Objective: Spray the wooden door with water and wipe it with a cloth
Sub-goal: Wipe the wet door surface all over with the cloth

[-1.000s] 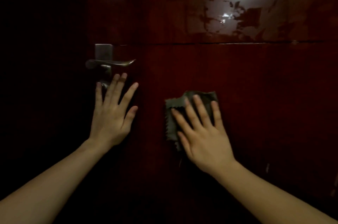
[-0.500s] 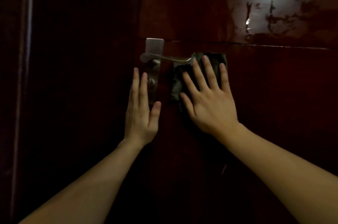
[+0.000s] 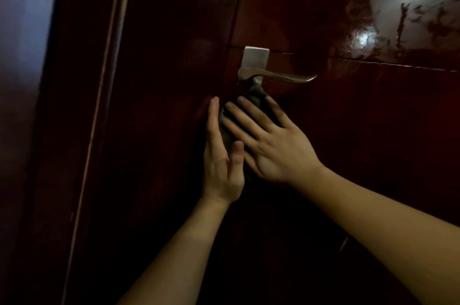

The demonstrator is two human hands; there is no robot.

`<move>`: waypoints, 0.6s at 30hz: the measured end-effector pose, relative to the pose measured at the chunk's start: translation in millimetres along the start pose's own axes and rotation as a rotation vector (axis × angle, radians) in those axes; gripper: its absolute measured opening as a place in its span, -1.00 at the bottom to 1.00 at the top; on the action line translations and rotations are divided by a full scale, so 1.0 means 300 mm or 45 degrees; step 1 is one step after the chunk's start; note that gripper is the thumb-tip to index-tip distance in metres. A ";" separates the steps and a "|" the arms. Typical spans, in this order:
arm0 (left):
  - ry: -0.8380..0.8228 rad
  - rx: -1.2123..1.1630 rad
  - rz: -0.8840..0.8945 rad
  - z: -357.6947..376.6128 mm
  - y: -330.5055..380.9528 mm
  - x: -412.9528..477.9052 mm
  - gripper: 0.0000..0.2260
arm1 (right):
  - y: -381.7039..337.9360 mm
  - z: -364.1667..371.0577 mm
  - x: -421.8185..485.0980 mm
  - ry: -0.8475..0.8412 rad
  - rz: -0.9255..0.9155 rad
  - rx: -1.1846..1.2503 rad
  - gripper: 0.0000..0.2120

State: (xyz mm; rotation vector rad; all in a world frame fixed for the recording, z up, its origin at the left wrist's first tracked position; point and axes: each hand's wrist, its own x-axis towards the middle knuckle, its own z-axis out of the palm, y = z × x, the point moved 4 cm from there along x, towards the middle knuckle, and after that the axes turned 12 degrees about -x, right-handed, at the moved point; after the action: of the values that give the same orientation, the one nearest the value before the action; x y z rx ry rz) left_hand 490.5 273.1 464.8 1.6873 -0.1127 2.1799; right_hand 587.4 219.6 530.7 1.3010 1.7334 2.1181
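Observation:
A dark red wooden door (image 3: 361, 143) fills the view, with a wet glossy patch at its upper right. My right hand (image 3: 271, 145) lies flat, fingers spread, pressing a dark grey cloth (image 3: 256, 98) against the door just below the metal lever handle (image 3: 276, 75). Most of the cloth is hidden under that hand. My left hand (image 3: 221, 158) rests flat on the door right beside it, its thumb touching the cloth's edge. No spray bottle is in sight.
The door's frame (image 3: 104, 130) runs down the left side, with a pale wall (image 3: 22, 31) beyond it. A horizontal groove (image 3: 385, 63) crosses the door at handle height.
My right hand has slid the cloth up and left across the door to just under the handle. My left hand now sits against the right one. The view has swung left.

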 end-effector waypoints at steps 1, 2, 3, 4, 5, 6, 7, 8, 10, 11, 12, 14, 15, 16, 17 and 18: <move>0.001 0.020 0.021 -0.001 -0.002 0.000 -0.31 | 0.000 -0.002 0.007 0.003 0.037 0.001 -0.38; 0.000 0.040 0.054 -0.001 -0.004 -0.003 -0.31 | 0.001 -0.002 0.008 0.008 0.074 0.004 -0.39; 0.000 0.055 0.093 0.000 -0.005 -0.007 -0.31 | 0.000 0.000 0.004 0.014 0.110 0.005 -0.39; 0.001 0.069 0.128 0.001 -0.006 -0.009 -0.30 | 0.001 0.002 -0.003 0.022 0.149 0.005 -0.39; 0.000 0.086 0.157 0.002 -0.007 -0.010 -0.29 | 0.001 0.002 -0.011 0.027 0.189 0.011 -0.39; 0.001 0.107 0.182 0.004 -0.006 -0.009 -0.28 | 0.002 0.002 -0.018 0.026 0.226 0.018 -0.38; 0.001 0.128 0.202 0.009 -0.001 -0.008 -0.26 | 0.007 0.000 -0.025 0.019 0.253 0.025 -0.37; 0.003 0.150 0.215 0.008 -0.006 -0.009 -0.26 | 0.004 0.006 -0.023 0.010 0.257 0.037 -0.36; -0.008 0.171 0.242 0.014 -0.003 -0.012 -0.26 | 0.008 0.005 -0.017 -0.012 0.222 0.033 -0.36; -0.018 0.175 0.257 0.018 0.002 -0.013 -0.25 | 0.011 0.002 -0.012 -0.018 0.192 0.023 -0.37; -0.025 0.179 0.262 0.019 0.003 -0.015 -0.25 | 0.013 0.002 -0.004 -0.024 0.161 0.013 -0.37; -0.027 0.194 0.272 0.015 -0.005 -0.017 -0.25 | 0.013 0.005 0.015 -0.026 0.120 -0.005 -0.36; -0.027 0.202 0.280 0.014 -0.008 -0.016 -0.26 | 0.013 0.004 0.023 -0.021 0.114 -0.013 -0.36; -0.032 0.210 0.282 0.015 -0.011 -0.016 -0.26 | 0.015 0.003 0.029 -0.016 0.112 -0.016 -0.36; -0.039 0.221 0.278 0.015 -0.014 -0.017 -0.27 | 0.014 0.002 0.031 -0.016 0.112 -0.014 -0.36; -0.043 0.237 0.277 0.017 -0.016 -0.020 -0.27 | 0.016 0.002 0.030 -0.017 0.113 -0.012 -0.36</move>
State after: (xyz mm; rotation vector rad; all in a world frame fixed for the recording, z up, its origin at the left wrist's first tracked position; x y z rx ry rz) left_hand 497.9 274.5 459.8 1.8930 -0.1096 2.3843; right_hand 584.2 223.4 539.6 1.4108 1.6886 2.1562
